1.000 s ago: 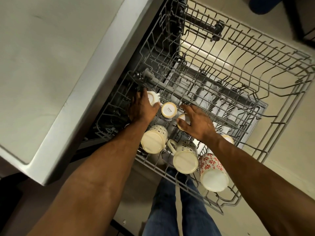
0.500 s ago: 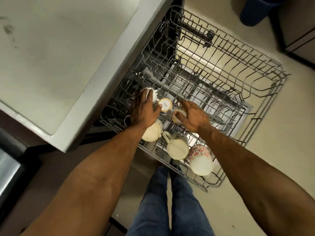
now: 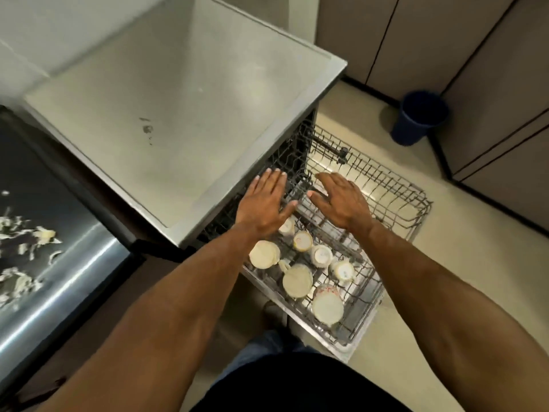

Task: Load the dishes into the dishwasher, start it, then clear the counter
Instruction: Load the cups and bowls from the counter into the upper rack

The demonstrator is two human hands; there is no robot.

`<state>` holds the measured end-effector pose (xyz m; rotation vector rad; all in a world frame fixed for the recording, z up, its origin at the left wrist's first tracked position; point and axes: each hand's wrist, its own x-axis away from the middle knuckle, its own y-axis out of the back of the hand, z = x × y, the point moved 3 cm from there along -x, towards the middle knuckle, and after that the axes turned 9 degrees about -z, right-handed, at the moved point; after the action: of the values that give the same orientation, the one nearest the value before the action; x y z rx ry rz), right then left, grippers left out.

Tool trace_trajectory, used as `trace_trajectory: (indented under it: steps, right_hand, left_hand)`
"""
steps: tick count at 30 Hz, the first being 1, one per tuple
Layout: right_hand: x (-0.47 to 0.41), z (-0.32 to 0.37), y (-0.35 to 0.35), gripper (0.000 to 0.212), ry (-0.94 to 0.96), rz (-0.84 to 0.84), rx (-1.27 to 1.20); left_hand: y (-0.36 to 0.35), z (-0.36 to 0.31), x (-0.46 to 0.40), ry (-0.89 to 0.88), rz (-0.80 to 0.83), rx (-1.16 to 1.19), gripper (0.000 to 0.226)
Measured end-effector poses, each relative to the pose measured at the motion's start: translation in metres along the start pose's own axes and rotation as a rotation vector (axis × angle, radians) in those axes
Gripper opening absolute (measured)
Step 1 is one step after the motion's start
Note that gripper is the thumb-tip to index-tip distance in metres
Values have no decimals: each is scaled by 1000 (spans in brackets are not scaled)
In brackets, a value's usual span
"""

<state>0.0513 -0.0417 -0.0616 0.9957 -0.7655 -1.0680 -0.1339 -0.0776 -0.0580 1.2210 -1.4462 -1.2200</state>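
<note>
Head view, looking down: both hands were over the pulled-out upper rack (image 3: 395,200) of the dishwasher, holding nothing. Left hand (image 3: 264,203) was flat, fingers straight and spread, palm down, fingertips just beside the counter (image 3: 166,114) edge. Right hand (image 3: 341,200) was likewise released, fingers extended, above the bare wire part of the rack. I could not tell whether either palm touched the wires.

Task items: below the wrists, toward the body, cups sat upside down in the near end of the rack. A large cream mug (image 3: 264,254) lay under the left forearm; a handled mug (image 3: 297,280) was next to it; a red-patterned mug (image 3: 326,303) sat nearest the body. Three smaller cups (image 3: 320,255) stood in a row just behind these, and a fourth was partly hidden under the left hand. Rack space beyond the right hand held nothing visible.

Judgement: the loading step is in hand, cups apparently placed and released. No further dishes showed on the counter section ahead of the left hand; scraps lay on a dark surface (image 3: 29,233) far to the left. Next move probably calls for fetching any remaining dishes, or for pushing the rack in squarely along its rails, slowly enough that the cups do not tip, before closing the door.

A blue bin (image 3: 419,117) stood on the floor (image 3: 445,292) well beyond the right hand.
</note>
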Motion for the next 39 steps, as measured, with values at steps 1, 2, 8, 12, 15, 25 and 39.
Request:
trace_trajectory:
  steps: [1, 2, 8, 12, 15, 25, 39]
  right_hand:
    - [-1, 6, 10, 64, 28, -14, 7]
    - [-2, 11, 17, 66, 54, -24, 11]
    - [-14, 59, 52, 80, 210, -70, 27]
    - [-22, 97, 56, 72, 321, -61, 38]
    - [-23, 134, 53, 73, 397, -35, 30]
    - [2, 274, 17, 66, 591, -45, 41]
    - [75, 465, -67, 65, 805, 50, -53]
  left_hand:
    - [14, 0, 0, 3, -34, -9, 73]
    - [26, 0, 2, 9, -65, -19, 73]
    - [82, 24, 24, 114, -179, -82, 72]
    - [106, 52, 50, 197, -230, -128, 74]
    - [119, 79, 76, 276, -258, -139, 74]
    - [142, 168, 202, 512, -375, -145, 75]
    - [145, 268, 404, 812, -450, -90, 81]
